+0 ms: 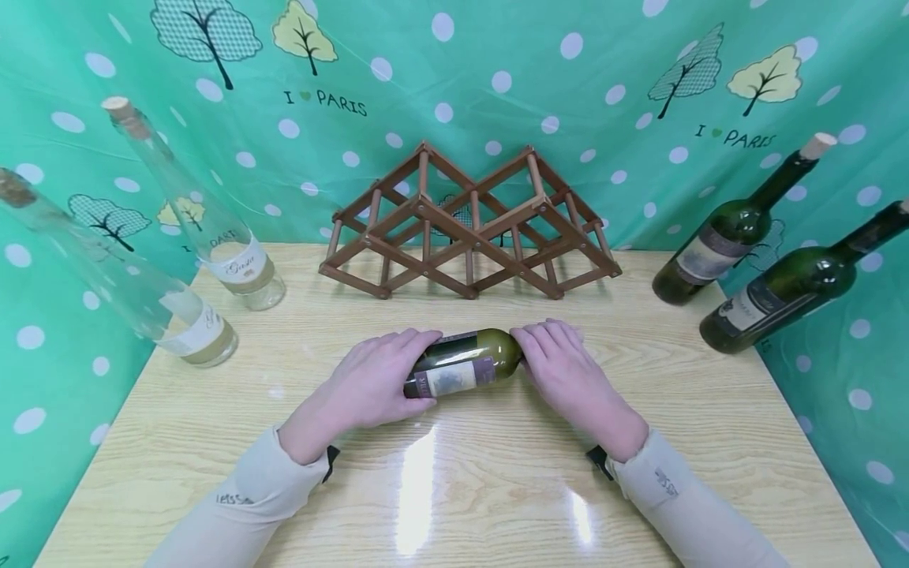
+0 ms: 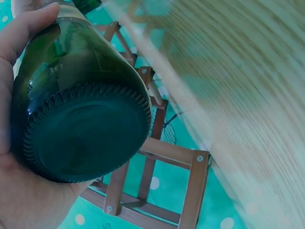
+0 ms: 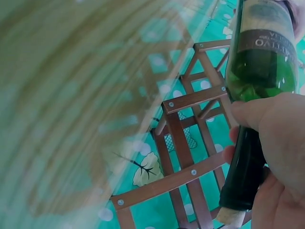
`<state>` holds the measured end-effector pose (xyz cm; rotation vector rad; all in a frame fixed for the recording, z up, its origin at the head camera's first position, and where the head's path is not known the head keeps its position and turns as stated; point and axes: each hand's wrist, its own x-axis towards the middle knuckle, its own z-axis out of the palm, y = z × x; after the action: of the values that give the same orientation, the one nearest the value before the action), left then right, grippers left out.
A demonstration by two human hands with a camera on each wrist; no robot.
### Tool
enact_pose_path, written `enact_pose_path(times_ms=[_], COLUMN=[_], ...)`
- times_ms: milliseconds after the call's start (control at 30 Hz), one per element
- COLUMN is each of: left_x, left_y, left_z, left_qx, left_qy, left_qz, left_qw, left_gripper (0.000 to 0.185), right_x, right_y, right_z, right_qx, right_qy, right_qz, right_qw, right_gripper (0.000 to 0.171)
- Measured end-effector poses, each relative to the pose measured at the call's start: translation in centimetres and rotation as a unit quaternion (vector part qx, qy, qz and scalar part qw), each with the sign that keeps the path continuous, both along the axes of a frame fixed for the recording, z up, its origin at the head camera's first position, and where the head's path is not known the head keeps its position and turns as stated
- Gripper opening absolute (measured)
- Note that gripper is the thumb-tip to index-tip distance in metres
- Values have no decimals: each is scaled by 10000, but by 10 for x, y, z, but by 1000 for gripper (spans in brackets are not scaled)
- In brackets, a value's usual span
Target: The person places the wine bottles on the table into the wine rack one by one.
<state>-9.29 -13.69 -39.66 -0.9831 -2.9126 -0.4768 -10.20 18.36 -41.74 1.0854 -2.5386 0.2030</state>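
In front of the empty wooden wine rack (image 1: 469, 229), both hands grip the lying green wine bottle (image 1: 465, 363): left hand (image 1: 369, 383) its base, right hand (image 1: 568, 375) its neck; racking remains.

A wine bottle (image 1: 465, 364) lies on its side near the middle of the tabletop (image 1: 497, 489), its base toward the left and its neck toward the right. The left hand (image 1: 376, 383) holds the base end, the right hand (image 1: 568, 375) the neck end — one on each side. Behind the bottle, against the backdrop, stands a wooden rack (image 1: 469, 229). Two clear bottles (image 1: 213, 229) stand at the tabletop's left rear — one nearer the front edge than the other. Two dark bottles (image 1: 738, 229) stand at the right rear, well apart from the rack.
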Motion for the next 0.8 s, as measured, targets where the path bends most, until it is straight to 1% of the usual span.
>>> enact_pose_path(times_ms=[167, 433, 633, 800], left_x=[0, 1, 0, -1], left_y=[-1, 0, -1, 0], left_z=[2, 5, 6, 6], left_qx=[49, 306, 417, 441], left_qy=[-152, -515, -444, -359], left_qz=[-15, 93, 102, 122], left_qw=[9999, 9982, 9981, 9983], left_gripper=[90, 88, 84, 81], right_x=[1, 3, 4, 5], right_y=[6, 13, 17, 21], right_z=[1, 1, 0, -1], right_qx=[91, 328, 276, 146], right_qy=[-199, -346, -460, -605], right_qz=[155, 241, 247, 223], right_qw=[9996, 9986, 9983, 9978], right_gripper=[52, 48, 53, 53])
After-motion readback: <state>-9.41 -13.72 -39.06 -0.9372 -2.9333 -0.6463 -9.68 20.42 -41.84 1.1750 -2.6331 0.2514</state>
